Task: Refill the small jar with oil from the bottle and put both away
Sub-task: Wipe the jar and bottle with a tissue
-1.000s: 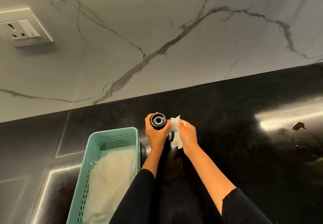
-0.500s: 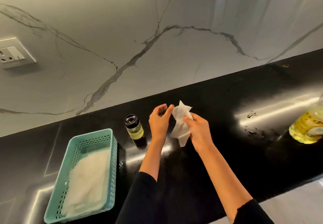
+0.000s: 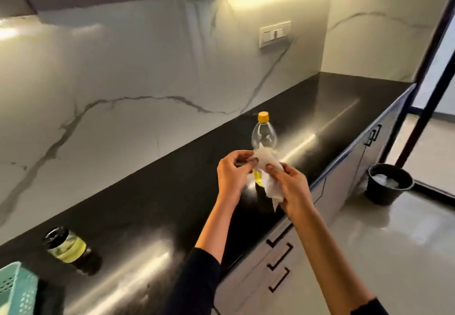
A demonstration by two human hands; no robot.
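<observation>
**Black counter (image 3: 172, 191) under a marble wall**

The glossy counter runs along the wall, drawers below it. Both hands, the left hand (image 3: 232, 174) and the right hand (image 3: 293, 189), pinch a crumpled paper towel (image 3: 270, 184) between them. The bottle (image 3: 263, 135) stands just behind them, capped and nearly empty. It is probably light, thin-walled and perhaps oily, so the neck under the cap looks the safest hold. The small jar (image 3: 66, 245) stands far to the left of the left hand, beside a teal basket (image 3: 17, 287). It looks like glass, best gripped round its body. The towel occupies both hands. A bucket (image 3: 389, 181) sits on the floor to the right of the right hand.
</observation>
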